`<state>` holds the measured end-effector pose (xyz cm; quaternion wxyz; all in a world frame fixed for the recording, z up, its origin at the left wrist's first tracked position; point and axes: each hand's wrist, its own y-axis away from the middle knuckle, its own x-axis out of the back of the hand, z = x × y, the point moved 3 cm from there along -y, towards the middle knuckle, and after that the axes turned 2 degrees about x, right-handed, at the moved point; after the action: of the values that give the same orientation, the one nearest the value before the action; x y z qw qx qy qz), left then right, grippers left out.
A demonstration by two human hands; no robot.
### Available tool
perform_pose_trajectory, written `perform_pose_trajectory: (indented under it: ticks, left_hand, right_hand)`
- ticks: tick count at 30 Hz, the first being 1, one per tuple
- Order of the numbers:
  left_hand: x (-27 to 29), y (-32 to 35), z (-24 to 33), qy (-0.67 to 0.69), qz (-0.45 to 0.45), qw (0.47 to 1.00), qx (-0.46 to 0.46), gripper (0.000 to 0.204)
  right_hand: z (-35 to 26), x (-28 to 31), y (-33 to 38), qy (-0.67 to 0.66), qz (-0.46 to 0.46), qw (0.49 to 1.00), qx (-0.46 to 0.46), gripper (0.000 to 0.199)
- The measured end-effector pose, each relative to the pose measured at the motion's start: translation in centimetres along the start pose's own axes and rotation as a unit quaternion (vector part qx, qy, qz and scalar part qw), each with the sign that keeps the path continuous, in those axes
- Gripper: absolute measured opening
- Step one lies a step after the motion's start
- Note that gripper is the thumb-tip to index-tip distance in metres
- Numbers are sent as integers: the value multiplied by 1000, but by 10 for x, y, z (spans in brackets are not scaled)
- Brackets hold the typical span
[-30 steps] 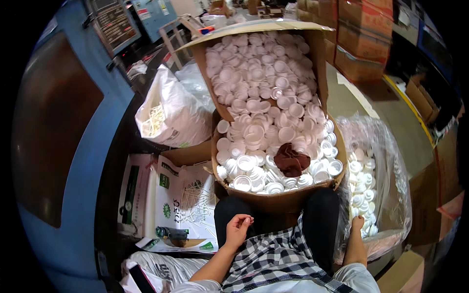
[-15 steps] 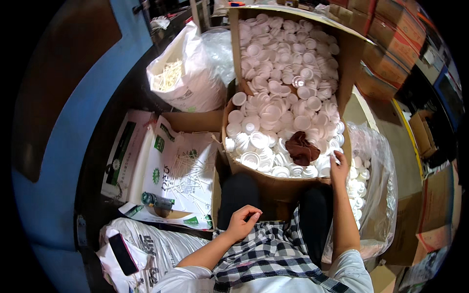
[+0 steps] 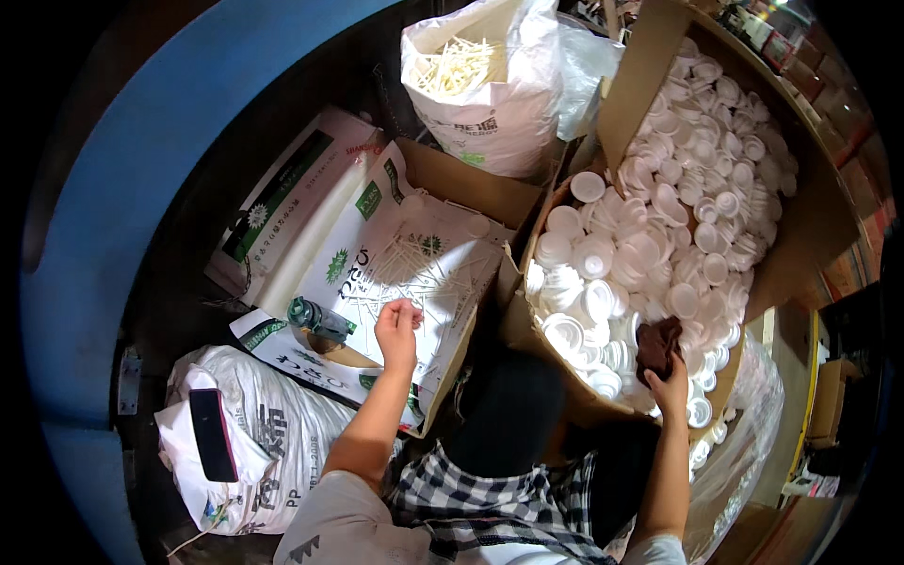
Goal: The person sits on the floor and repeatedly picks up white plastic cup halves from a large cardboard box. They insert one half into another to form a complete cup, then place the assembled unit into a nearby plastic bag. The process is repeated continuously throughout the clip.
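Note:
My left hand is over a cardboard box lined with printed white sheets. Its fingers are drawn together close to thin white plastic sticks scattered on the lining; whether a stick is between them is too small to make out. At the front right of a large carton, my right hand grips a crumpled dark brown cloth. Under and around that cloth lie heaped round white plastic caps, filling the carton.
A green bottle-like tool lies in the lined box. Behind stands a white sack of pale sticks. At the lower left, a phone rests on another white sack. A clear plastic bag is right of the carton.
The view has swung leftward. My left hand has gone from my lap to above the sticks in the lined box. My right hand has taken hold of the brown cloth.

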<state>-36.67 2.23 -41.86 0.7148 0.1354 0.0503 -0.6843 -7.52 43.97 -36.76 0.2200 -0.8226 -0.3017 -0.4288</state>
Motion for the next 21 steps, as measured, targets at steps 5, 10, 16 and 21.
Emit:
perform_pose_trajectory:
  ticks: [5,10,16,21]
  left_hand:
    - [-6,-92,-96,-80,9,994,68,9]
    - [-19,-183,-175,-320,-54,946,-9,12]
    - [-41,-293,-221,-518,-103,848,-34,21]
    - [-57,-353,-233,-652,-133,744,-55,27]
  right_hand:
    - [3,1,-6,-45,-71,992,-95,34]
    - [6,-6,-13,-108,-72,980,-148,29]
    - [-9,-12,-23,-147,-77,959,-231,29]
    - [-6,-14,-27,-147,-46,953,-260,33]
